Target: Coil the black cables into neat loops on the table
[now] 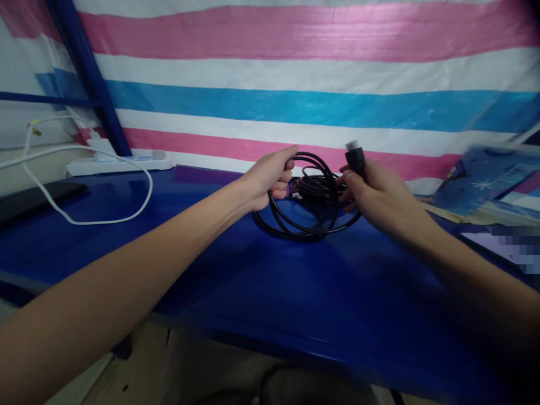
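My left hand (274, 173) is closed around loops of a black cable (304, 229), just above the blue desk. The loops hang from the fist in a loose coil. In my right hand (371, 188) is one end of the cable, an HDMI-type plug (355, 157) with a silver tip pointing up, pinched between thumb and fingers. Behind the loops, more coiled black cable (314, 188) lies on the desk, with a purple part near its left side. Where the held loops join this pile is hard to make out.
A white power strip (122, 164) with a plugged-in adapter stands at the back left, its white cord (105, 222) looping over the blue desk (236, 281). A dark flat device (40, 201) lies far left. Blue packaging (485, 174) sits at right. A striped sheet (295, 73) hangs behind.
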Tool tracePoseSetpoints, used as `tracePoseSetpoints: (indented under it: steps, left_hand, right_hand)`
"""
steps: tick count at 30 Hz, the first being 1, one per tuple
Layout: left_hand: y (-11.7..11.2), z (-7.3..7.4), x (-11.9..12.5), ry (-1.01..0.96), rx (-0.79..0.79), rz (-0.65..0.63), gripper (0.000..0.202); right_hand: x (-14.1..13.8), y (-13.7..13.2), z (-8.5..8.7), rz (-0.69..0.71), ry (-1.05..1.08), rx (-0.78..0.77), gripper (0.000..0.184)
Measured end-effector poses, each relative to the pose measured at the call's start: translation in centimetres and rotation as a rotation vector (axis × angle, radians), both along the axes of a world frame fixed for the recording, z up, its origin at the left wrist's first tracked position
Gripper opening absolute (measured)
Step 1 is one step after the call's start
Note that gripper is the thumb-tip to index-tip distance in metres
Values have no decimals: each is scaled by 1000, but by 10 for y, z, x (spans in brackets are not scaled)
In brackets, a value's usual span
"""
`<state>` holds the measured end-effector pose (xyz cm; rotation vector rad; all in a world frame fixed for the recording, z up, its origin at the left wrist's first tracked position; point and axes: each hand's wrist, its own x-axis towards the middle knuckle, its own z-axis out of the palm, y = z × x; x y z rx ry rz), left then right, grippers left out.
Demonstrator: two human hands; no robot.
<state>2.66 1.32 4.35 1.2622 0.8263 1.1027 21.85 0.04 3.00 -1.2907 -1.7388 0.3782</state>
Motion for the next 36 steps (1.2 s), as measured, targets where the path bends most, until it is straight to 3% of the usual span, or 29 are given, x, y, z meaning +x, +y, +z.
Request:
tracePoseSetpoints:
  steps: [4, 9, 14, 19, 23, 26, 30, 33, 36]
  left_hand:
    - [-4, 6, -1, -30, 129, -20, 44]
    - [-5, 11, -3, 16, 273, 138, 51]
    - [-3, 9, -3, -88, 285, 120, 48]
    - [-9, 3, 3, -150, 280, 50, 47]
    - [-11, -1, 7, -68, 293, 24, 42]
    - [-12, -2, 7, 1, 318, 20, 45]
    - [-14, -1, 5, 52, 319, -48, 41]
    - [-15, 0, 5, 52, 336, -71, 35]
    - [-16, 1, 7, 43, 385, -59, 34]
  right_hand:
    - [-4, -2, 2, 51, 144, -87, 13]
    - [-12, -15, 7, 278, 433, -150, 9]
    - [-14, -19, 8, 270, 385, -59, 5]
    - [-14, -25, 11, 383, 545, -223, 4]
    - [-13, -29, 16, 390, 580, -318, 2]
    - [-10, -27, 17, 294, 512, -306, 20]
    - [-6, -21, 14, 145, 278, -149, 42]
    - [-5, -20, 13, 239, 305, -136, 40]
    - [-5, -25, 14, 374, 453, -284, 22]
